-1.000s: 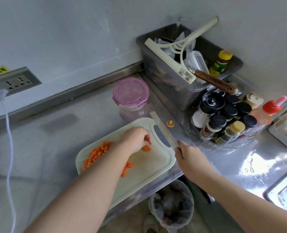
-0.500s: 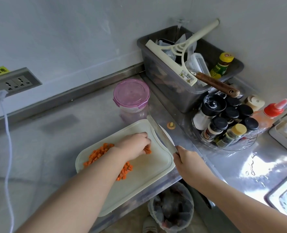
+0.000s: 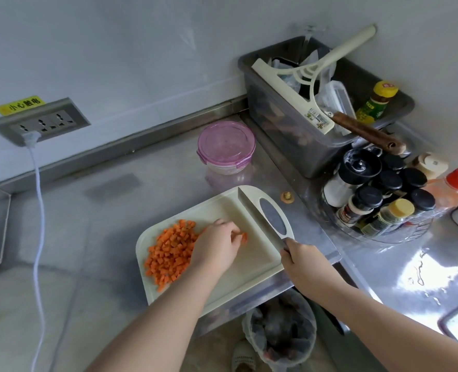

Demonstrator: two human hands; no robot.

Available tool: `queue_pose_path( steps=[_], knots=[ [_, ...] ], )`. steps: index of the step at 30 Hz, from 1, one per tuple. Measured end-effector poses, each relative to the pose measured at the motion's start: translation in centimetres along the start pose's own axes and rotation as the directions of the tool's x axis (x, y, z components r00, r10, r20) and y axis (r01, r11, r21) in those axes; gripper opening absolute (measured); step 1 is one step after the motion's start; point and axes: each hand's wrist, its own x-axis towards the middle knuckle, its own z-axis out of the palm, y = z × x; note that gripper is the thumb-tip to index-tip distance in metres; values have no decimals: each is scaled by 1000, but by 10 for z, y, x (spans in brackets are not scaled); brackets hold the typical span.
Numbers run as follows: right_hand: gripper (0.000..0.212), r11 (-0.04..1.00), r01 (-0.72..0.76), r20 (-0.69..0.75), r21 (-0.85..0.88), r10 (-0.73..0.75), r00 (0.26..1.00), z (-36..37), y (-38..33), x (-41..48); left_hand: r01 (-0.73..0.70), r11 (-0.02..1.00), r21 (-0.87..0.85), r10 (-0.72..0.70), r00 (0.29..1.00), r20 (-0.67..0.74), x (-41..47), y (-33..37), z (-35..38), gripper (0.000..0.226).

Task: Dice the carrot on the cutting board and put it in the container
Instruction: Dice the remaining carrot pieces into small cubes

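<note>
1. while the right hand (image 3: 305, 261) is wrapped round the handle of the knife (image 3: 260, 210), the blade sits over the board's handle end with its tip pointing at the wall (image 3: 115, 49). i can't tell whether it rests on the board or hangs just above it.
2. the left hand (image 3: 217, 248) has its fingers curled down on a small orange stub (image 3: 245, 237) of carrot near the middle of the board (image 3: 252, 264), pinning it there.
3. just left of that hand lies the heap of dice (image 3: 171, 251), all of it on the board and none in the container.
4. the container (image 3: 222, 167) stands on the counter (image 3: 141, 189) behind the board, apart from it, with its pink lid (image 3: 226, 140) on.
5. as i read it, the dicing is nearly through, with only the stub to cut. next, the knife has to come across to the stub and the fingertips need tucking back from the edge. after that the lid must come off before any dice go in.
6. the count is two hands, one knife, one board, one stub, one heap of dice too many to number, and one container with one lid. what looks like one carrot end (image 3: 287, 196) lies on the counter just beside the board's far corner.
</note>
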Motion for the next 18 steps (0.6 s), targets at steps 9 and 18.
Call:
queue_pose_path(
  steps=[9, 18],
  knots=[
    [36, 1000, 11, 16, -11, -11, 1000, 0, -5, -1, 53, 997, -63, -54, 998, -15, -4, 4, 6, 12],
    [36, 1000, 17, 21, -1, -17, 1000, -1, -4, -2, 46, 998, 31, -46, 999, 0, -6, 10, 3, 16]
  ],
)
